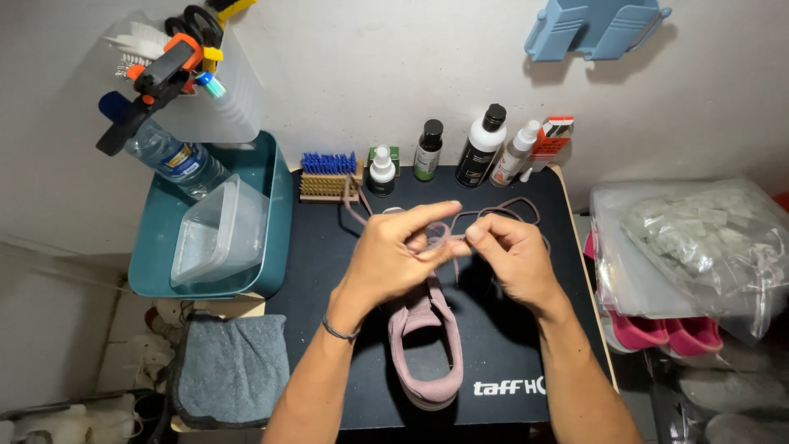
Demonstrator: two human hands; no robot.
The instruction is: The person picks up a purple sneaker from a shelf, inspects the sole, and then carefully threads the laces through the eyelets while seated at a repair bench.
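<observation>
So, the dusty-pink shoe [427,349] is sitting heel-first at the near edge of the black mat [329,329] that's covering the tabletop, toe pointing away, which is putting the lacing area right under both hands. The left hand [394,259] is hovering just above the tongue with the fingers pinched narrow on a strand of the pink lace [493,212], index finger sticking out straight over the top. The right hand [514,259] is meeting it from the other side, thumb and forefinger closed on the same lace, so the two hands are nearly touching at the fingertips. Looks to me like they're holding it taut between them to keep it from twisting. The rest of the lace is looping loose across the mat toward the far edge, out of the way.

Off the near left corner a folded grey cloth [234,370] is lying, and along the left edge a teal tub [275,214] is holding a clear plastic box [218,234] and a water bottle [173,156]. Lined up along the far edge, within reach but clear of the work: a wooden brush with blue bristles [329,177], then a row of small bottles [481,148] against the wall. Past the right edge, a clear bag [699,247] is resting over some bright pink shoes [657,333].
</observation>
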